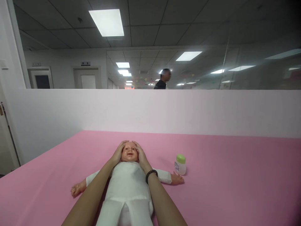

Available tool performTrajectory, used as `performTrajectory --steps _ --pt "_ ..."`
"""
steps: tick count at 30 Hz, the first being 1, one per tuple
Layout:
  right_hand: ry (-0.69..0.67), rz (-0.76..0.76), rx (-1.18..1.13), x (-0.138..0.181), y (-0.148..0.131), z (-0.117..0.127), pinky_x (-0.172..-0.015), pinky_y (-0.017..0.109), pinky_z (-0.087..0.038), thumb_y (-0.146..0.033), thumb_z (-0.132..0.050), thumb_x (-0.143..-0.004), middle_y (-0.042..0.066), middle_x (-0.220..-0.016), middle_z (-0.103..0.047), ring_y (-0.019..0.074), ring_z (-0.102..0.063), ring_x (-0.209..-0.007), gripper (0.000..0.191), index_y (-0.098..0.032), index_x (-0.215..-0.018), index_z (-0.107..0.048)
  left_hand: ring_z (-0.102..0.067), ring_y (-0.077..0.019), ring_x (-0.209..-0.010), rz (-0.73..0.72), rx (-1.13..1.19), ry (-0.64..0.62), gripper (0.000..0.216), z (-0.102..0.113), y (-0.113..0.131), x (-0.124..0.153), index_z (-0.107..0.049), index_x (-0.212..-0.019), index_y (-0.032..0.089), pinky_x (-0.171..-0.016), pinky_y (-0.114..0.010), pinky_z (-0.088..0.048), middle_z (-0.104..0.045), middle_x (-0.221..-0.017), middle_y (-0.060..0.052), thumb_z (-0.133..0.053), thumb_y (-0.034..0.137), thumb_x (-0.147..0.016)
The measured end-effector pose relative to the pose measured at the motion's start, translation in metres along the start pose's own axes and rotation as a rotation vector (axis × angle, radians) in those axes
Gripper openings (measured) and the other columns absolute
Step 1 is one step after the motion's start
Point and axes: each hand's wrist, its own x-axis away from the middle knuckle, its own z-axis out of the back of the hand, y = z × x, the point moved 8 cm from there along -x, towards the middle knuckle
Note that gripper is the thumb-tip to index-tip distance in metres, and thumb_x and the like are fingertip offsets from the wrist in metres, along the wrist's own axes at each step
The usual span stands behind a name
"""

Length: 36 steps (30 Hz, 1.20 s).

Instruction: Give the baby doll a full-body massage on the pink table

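A baby doll in a white cloth body lies on its back on the pink surface, arms spread out. My left hand cups the left side of the doll's head, fingers curved over its forehead. My right hand, with a dark bead bracelet on the wrist, cups the other side the same way. Both hands press against the head between them. A small clear bottle with a green cap stands upright by the doll's outstretched hand, right of my right forearm.
A white partition wall rises behind the pink surface, with glass above it. A person in dark clothing stands far off beyond the glass. The pink surface's left edge drops off near a doorway.
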Motion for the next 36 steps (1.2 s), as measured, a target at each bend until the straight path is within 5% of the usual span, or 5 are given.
performTrajectory --steps 14,36 --pt "-0.029 -0.02 0.083 0.006 -0.005 -0.004 -0.107 0.037 -0.043 -0.043 -0.07 -0.076 0.003 -0.134 -0.06 0.0263 -0.054 -0.126 0.054 -0.026 -0.126 -0.062 -0.061 -0.0263 -0.111 0.05 0.038 -0.088 0.054 -0.006 0.001 0.007 -0.057 -0.121 0.022 -0.097 -0.038 -0.049 -0.064 -0.117 -0.008 -0.074 0.046 -0.076" --pt "-0.022 -0.019 0.121 0.008 -0.008 -0.004 -0.109 0.036 -0.041 -0.043 -0.071 -0.075 0.003 -0.136 -0.058 0.0252 -0.051 -0.128 0.055 -0.027 -0.127 -0.062 -0.063 -0.0254 -0.109 0.07 0.024 -0.1 0.053 -0.007 0.001 0.008 -0.055 -0.123 0.022 -0.096 -0.037 -0.05 -0.065 -0.118 -0.008 -0.07 0.046 -0.078"
